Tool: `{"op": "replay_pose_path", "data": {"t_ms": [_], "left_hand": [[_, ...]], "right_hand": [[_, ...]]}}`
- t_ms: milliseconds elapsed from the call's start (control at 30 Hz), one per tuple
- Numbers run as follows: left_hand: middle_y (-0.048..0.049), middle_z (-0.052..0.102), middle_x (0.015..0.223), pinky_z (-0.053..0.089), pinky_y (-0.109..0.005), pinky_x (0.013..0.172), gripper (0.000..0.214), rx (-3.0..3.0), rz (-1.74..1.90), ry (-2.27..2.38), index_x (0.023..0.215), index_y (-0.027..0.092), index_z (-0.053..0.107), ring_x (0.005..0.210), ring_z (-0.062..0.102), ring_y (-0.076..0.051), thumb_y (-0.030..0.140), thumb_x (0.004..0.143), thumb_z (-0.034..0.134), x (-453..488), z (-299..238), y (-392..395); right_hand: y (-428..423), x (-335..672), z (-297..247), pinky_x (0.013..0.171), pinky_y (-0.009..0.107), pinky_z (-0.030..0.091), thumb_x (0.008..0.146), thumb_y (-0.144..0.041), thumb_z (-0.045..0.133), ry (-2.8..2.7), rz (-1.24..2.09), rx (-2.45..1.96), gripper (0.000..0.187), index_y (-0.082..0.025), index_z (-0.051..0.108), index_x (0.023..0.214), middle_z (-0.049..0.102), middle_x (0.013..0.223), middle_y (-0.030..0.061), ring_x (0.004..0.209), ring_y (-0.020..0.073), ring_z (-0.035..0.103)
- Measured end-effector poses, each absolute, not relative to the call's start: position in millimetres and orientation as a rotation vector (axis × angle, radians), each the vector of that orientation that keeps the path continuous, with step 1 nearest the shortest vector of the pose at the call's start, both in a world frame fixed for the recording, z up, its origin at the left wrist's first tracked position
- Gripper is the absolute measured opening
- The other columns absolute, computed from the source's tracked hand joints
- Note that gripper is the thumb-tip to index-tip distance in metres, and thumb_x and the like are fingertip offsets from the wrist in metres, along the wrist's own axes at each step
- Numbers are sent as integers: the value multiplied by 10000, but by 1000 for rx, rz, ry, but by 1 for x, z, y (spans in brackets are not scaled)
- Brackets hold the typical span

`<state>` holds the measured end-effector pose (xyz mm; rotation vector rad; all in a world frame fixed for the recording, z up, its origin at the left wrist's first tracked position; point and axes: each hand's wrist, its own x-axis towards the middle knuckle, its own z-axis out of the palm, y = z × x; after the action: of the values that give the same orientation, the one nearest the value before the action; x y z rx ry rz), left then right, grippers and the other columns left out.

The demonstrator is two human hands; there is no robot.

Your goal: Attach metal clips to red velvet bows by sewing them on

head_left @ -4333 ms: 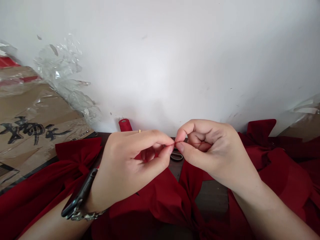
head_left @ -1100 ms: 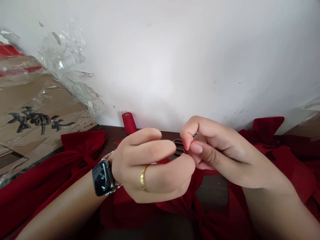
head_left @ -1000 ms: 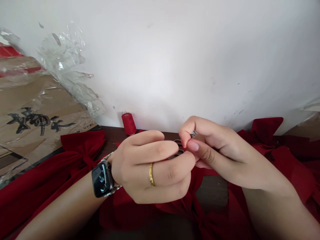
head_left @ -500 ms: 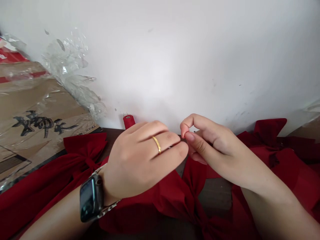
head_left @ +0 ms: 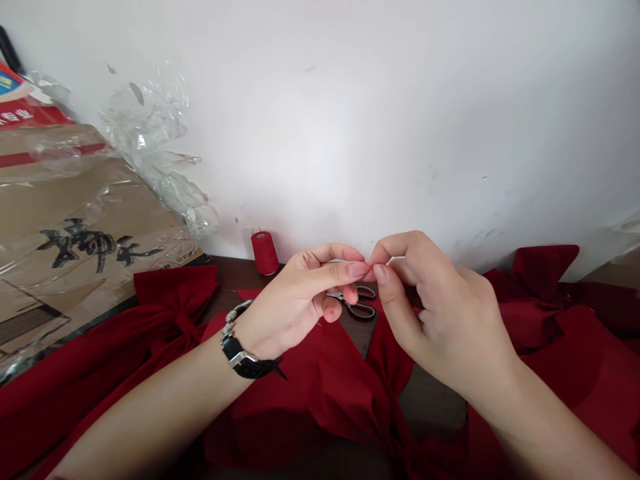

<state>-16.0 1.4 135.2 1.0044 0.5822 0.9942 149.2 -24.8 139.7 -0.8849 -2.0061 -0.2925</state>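
Observation:
My left hand (head_left: 310, 283) is in a pinch, thumb against index finger, with the other fingers loosely curled. Its fingertips meet those of my right hand (head_left: 425, 293), also pinched. A very fine red strand, which looks like thread (head_left: 371, 268), shows faintly where they meet; most of it is hidden by the fingers. Behind my left fingers lie scissors (head_left: 364, 311) with dark-rimmed handles, their blades partly covered. Under both hands spreads red cloth (head_left: 340, 380), gathered into a bow-like shape. A cone of red thread (head_left: 265, 253) stands upright behind my left hand, thin pins or needles at its top.
A cardboard box (head_left: 90, 200) with black brush writing and clear plastic wrap (head_left: 150, 140) stands at the left. A red fabric bow (head_left: 175, 313) lies before it. More red cloth (head_left: 580, 347) is heaped at the right. A white wall (head_left: 320, 133) rises behind the dark table (head_left: 435, 393).
My left hand has turned over from back-up to thumb-side up and closed into a pinch against my right fingertips. The scissors and thread cone now show more. The view shifted slightly.

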Motion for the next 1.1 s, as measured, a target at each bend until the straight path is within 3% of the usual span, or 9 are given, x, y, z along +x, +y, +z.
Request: {"op": "replay_pose_path", "data": {"t_ms": [267,567,933,1100], "left_hand": [[15,680,681,359,-78,368,106,942,1011,584,791,164,732,499,547,-21,190,708,792,-17,139,-3],[7,722,799,416,-76,413,127,964,1025,571,868,192,748,565,593,-27,186,742,765,-19,138,-3],[25,683,689,402,-86,411,209,1014,1129,574,903,186,728,556,544,-35,166,706,797,-16,137,-5],[29,676,691,404,-103,419,188,1084,1146,594,894,195,718,538,515,-34,196,719,785,-16,137,-4]], "right_hand": [[-17,162,140,415,224,347,892,-95,515,-2069,-572,-689,139,-185,617,864,628,578,-36,411,72,446],[-10,175,142,454,279,424,850,-95,590,-2126,-657,-539,150,-220,651,904,625,571,-27,483,121,533],[-17,172,151,415,231,443,864,-75,527,-2107,-208,-552,249,-230,696,962,695,625,-21,431,93,508],[-16,172,150,408,192,398,875,-176,581,-2059,85,-669,190,-239,711,999,663,642,-33,443,68,479]]}}
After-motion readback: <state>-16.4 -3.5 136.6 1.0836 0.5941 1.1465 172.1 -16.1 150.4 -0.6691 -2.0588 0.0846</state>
